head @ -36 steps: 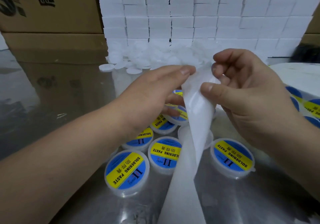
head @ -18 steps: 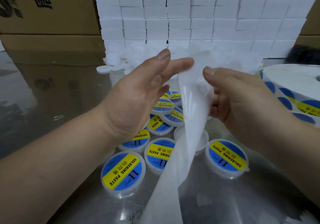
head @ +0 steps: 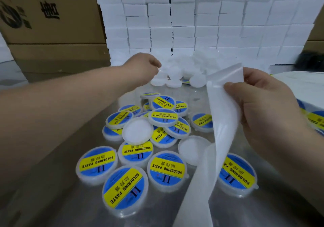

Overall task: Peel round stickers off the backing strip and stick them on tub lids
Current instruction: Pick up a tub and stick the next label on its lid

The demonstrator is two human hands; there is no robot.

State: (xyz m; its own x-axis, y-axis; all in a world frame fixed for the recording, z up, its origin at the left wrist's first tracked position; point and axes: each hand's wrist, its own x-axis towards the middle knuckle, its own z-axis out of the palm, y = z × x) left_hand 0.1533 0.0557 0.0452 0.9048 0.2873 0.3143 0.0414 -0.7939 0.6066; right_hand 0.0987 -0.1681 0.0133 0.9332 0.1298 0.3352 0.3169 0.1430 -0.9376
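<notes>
Your right hand (head: 263, 104) pinches the backing strip (head: 222, 121) near its upper end, thumb in front and fingers behind. The strip hangs down toward the near edge of the table (head: 73, 200), and the face turned to you is blank. Treat the strip as thin, limp and slick: expect it to curl and slip, so hold it by the side margin, close to the peel point.

Your left hand (head: 143, 67) reaches over the unlabelled tubs (head: 177, 74) heaped at the far edge, fingers curled. Whether they grip one cannot be told. The tubs look light and rigid, with smooth lids. Take one by the rim and keep the lid top free. Labelled tubs (head: 125, 188) lie mid-table.
</notes>
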